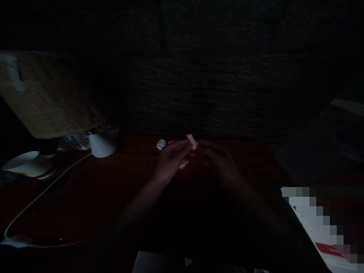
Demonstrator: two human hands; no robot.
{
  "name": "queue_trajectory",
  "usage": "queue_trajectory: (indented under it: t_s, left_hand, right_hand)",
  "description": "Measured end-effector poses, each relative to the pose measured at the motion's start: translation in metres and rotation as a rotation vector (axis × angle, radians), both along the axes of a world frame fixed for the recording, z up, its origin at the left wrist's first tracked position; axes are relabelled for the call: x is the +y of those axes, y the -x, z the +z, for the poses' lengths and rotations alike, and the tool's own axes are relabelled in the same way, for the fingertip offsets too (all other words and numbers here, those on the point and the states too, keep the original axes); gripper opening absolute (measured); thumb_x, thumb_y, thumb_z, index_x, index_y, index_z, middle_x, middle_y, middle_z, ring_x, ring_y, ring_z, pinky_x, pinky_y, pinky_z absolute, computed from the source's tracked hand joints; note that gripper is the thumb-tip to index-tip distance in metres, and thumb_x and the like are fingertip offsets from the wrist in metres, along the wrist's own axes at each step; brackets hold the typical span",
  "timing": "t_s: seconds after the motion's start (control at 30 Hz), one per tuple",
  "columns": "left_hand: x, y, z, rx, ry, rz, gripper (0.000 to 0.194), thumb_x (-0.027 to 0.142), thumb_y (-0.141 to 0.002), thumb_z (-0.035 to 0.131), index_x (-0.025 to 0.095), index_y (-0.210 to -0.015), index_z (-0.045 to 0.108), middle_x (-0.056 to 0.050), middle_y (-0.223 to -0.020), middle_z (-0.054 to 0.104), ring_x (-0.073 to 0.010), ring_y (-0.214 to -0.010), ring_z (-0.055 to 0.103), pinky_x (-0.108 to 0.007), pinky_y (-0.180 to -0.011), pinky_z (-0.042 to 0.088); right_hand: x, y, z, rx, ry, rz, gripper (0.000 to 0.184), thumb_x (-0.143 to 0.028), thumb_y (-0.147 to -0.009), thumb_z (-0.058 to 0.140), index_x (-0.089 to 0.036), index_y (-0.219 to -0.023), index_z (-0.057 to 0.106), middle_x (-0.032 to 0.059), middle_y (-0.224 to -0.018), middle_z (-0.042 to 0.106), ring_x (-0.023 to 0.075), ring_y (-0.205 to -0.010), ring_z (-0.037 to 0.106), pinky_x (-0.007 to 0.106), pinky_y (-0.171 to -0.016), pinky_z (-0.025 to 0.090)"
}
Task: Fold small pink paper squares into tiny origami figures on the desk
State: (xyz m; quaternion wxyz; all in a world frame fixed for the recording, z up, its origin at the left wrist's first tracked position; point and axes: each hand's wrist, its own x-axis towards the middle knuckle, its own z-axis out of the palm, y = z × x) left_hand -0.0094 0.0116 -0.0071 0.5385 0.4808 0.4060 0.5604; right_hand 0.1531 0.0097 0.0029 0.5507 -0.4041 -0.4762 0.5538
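Observation:
In the dim middle of the head view, my left hand [170, 161] pinches a small pink piece [192, 141] between thumb and fingers. The piece looks like twisted or folded paper, and its upper end sticks out above the fingertips. My right hand [223, 161] comes from the other side, its fingers bent together at the right edge of the same piece. A crumpled pink lump [183, 163] shows just below my left fingers. Behind that hand lie a crumpled white ball [161, 144] and a flat pink scrap [172, 142], partly covered.
A reddish-brown table [127, 182] meets a dark textured wall [182, 83]. At left are a white cone-shaped object [102, 145], a white cable [48, 186], a paper cup [28, 163] on its side and a cardboard box [54, 94]. A white-edged item [309, 227] lies at right.

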Motion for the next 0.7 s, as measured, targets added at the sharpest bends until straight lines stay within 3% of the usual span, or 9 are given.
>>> queue_trajectory:
  t_s: [0.13,0.33,0.5,0.7]
  left_hand:
    - [0.000,0.000,0.002,-0.021,0.047,0.001,0.038,0.047,-0.077,0.086,0.020,-0.103,0.080,-0.004,-0.077,0.074,-0.0122,-0.056,0.065,-0.021,-0.047,0.047]
    - [0.001,0.000,0.004,-0.029,0.105,0.009,0.039,0.050,-0.077,0.086,0.018,-0.099,0.079,-0.003,-0.075,0.073,-0.0118,-0.056,0.065,-0.021,-0.049,0.047]
    - [0.002,0.000,0.001,-0.052,0.038,-0.043,0.039,0.048,-0.074,0.088,0.017,-0.096,0.080,-0.004,-0.077,0.074,-0.0120,-0.064,0.067,-0.021,-0.057,0.052]
    - [0.003,-0.001,-0.002,-0.046,0.049,-0.057,0.041,0.051,-0.074,0.088,0.016,-0.094,0.080,-0.006,-0.085,0.076,-0.0149,-0.075,0.071,-0.024,-0.065,0.056]
  right_hand:
    - [-0.002,-0.002,0.002,-0.087,-0.076,0.030,0.024,-0.037,-0.077,0.079,-0.026,-0.097,0.082,0.0031,-0.088,0.077,0.0147,-0.069,0.059,0.029,-0.061,0.045]
    - [-0.002,-0.009,0.004,-0.246,-0.268,-0.013,0.018,-0.036,-0.085,0.075,-0.026,-0.099,0.081,0.0050,-0.103,0.081,0.0221,-0.092,0.073,0.037,-0.079,0.057]
    - [0.001,-0.012,0.004,-0.283,-0.366,-0.071,0.014,-0.033,-0.084,0.079,-0.024,-0.094,0.080,0.0038,-0.096,0.083,0.0214,-0.089,0.077,0.036,-0.083,0.060]
    - [0.000,-0.014,0.002,-0.407,-0.488,-0.084,0.008,-0.032,-0.084,0.082,-0.025,-0.087,0.080,0.0009,-0.090,0.084,0.0195,-0.080,0.078,0.031,-0.075,0.059]
